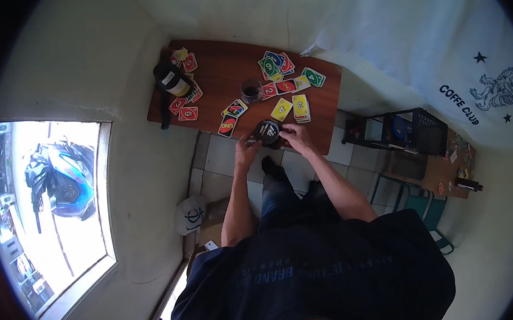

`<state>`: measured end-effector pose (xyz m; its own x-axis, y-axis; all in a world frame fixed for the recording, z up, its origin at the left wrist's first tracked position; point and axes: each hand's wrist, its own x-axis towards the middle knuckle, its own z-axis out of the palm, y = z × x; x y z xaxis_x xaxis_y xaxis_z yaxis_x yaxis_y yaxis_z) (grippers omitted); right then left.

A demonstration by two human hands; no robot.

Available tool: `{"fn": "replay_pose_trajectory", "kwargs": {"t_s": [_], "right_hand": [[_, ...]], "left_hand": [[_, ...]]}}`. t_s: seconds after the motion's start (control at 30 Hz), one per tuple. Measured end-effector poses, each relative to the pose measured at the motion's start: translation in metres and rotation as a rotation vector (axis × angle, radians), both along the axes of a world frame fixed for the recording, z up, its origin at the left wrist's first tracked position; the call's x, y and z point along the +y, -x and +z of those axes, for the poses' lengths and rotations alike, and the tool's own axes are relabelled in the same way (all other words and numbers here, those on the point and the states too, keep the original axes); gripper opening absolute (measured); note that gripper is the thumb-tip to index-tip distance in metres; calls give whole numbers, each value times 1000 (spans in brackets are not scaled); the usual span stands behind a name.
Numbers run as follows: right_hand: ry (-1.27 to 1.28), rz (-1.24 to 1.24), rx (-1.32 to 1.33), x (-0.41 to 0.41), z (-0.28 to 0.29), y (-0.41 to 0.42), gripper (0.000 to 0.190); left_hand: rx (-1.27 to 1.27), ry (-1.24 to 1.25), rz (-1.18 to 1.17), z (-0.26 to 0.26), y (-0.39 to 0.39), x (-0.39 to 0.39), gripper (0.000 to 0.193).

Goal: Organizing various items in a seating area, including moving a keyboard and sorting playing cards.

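Note:
At the front edge of the brown wooden table (215, 78), both hands hold a round black object (267, 131), possibly an ashtray. Pale marks or small pieces show on its upper face; I cannot tell which. My left hand (248, 149) grips its left rim, and my right hand (296, 137) grips the right side. UNO cards lie close by: a yellow card (281, 109) and a yellow stack (300, 108) beyond my right hand, and a red-backed UNO card (227, 125) beyond the left. Behind the black object stands a glass (251, 91) with dark contents.
Farther back are a green and blue card pile (272, 65) and green cards (314, 77). A dark bottle (171, 80) stands among red cards (188, 114) at the left end. To the right are a black shelf rack (408, 132) and a green chair (413, 202). A window (107, 192) is at left.

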<state>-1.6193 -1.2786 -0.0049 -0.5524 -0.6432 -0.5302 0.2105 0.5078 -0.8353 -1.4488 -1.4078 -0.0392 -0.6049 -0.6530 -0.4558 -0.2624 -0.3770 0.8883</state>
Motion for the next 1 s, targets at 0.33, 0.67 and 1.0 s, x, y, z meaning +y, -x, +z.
{"fn": "replay_pose_trajectory", "kwargs": {"t_s": [0.33,0.67,1.0], "right_hand": [[50,-154,74,111,32,1,47],[95,-236,35,288,35,-1,39],[167,-566,148,486,21,-37,38]], "left_hand": [[-31,125,-329,34,30,57,46],[62,84,-657,51,74,188,47],[11,61,-852,47,89,378,49]]}}
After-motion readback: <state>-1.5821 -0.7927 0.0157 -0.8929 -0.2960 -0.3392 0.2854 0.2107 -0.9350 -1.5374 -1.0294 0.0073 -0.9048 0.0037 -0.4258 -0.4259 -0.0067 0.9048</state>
